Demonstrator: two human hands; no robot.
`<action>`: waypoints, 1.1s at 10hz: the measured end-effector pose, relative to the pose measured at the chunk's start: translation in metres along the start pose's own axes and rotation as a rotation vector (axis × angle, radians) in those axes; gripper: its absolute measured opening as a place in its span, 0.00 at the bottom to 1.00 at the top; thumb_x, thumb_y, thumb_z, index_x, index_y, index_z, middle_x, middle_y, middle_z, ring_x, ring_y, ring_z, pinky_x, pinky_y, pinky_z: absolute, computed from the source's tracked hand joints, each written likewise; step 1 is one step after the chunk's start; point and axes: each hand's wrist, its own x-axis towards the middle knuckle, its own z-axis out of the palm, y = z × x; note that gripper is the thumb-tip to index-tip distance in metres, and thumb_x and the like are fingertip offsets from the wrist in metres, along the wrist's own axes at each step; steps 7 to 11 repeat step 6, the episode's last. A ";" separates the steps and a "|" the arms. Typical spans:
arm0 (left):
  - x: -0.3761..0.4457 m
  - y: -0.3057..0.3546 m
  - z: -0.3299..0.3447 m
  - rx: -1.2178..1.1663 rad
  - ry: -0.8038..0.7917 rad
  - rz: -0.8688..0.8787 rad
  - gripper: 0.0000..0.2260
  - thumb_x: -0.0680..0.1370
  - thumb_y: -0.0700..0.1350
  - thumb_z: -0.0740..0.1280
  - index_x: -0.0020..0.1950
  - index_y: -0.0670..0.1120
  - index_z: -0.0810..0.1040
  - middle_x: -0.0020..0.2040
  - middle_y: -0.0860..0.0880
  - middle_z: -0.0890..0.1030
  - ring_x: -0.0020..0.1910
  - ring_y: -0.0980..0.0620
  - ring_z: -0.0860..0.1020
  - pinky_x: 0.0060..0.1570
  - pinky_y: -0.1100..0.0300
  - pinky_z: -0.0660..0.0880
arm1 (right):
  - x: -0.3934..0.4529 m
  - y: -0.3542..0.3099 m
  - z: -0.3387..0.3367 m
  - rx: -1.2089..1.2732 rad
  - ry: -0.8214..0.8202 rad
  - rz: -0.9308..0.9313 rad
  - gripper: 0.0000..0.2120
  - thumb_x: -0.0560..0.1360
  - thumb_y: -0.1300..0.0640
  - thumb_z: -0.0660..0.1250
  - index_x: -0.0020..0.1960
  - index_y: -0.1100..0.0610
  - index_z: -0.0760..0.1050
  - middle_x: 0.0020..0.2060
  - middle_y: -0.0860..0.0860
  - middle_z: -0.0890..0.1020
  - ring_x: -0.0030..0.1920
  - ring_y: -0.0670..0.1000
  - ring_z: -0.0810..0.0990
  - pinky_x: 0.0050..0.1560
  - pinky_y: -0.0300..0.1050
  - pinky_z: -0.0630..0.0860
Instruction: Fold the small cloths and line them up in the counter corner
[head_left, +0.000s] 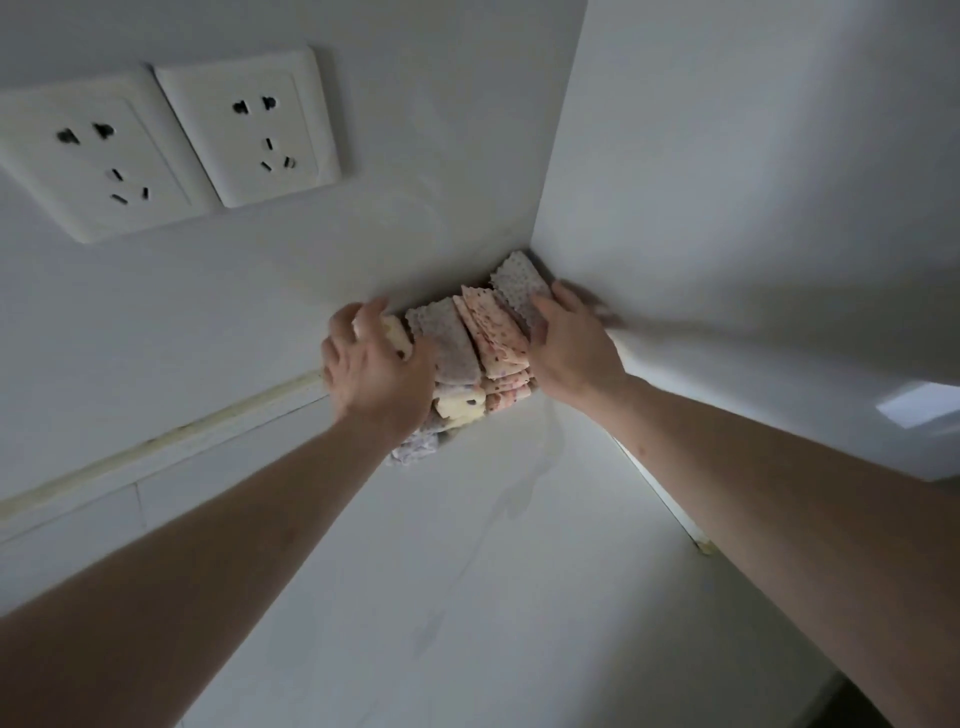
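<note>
Several small folded cloths stand in a row in the counter corner: a grey-white dotted cloth (521, 286) deepest in the corner, a pink dotted cloth (493, 327) beside it, a grey-purple cloth (452, 343), and a yellow cloth (396, 332) at the left end. More folded edges and a purple-white cloth (415, 446) lie in front. My left hand (376, 369) grips the yellow cloth at the row's left end, fingers curled over it. My right hand (571, 343) presses flat against the right end of the row, by the side wall.
The white counter (467, 597) runs toward me, with faint streaks on it. Two white wall sockets (171, 140) sit on the back wall at upper left. A white side wall (753, 208) closes the right. A yellowed sealant strip (156, 441) runs along the back edge.
</note>
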 end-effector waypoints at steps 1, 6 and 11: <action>-0.006 -0.022 0.007 -0.034 -0.134 -0.206 0.33 0.79 0.58 0.59 0.80 0.49 0.53 0.77 0.46 0.55 0.73 0.36 0.62 0.72 0.44 0.60 | -0.009 0.007 0.004 -0.059 0.097 -0.146 0.25 0.84 0.48 0.54 0.76 0.58 0.66 0.79 0.56 0.61 0.80 0.56 0.55 0.78 0.52 0.58; -0.009 -0.026 0.005 -0.157 -0.285 -0.241 0.38 0.79 0.64 0.58 0.82 0.55 0.42 0.82 0.52 0.44 0.79 0.39 0.56 0.76 0.41 0.57 | -0.021 -0.005 0.000 -0.070 -0.023 0.028 0.31 0.83 0.40 0.54 0.80 0.55 0.58 0.81 0.54 0.52 0.81 0.53 0.47 0.78 0.51 0.55; -0.009 -0.026 0.005 -0.157 -0.285 -0.241 0.38 0.79 0.64 0.58 0.82 0.55 0.42 0.82 0.52 0.44 0.79 0.39 0.56 0.76 0.41 0.57 | -0.021 -0.005 0.000 -0.070 -0.023 0.028 0.31 0.83 0.40 0.54 0.80 0.55 0.58 0.81 0.54 0.52 0.81 0.53 0.47 0.78 0.51 0.55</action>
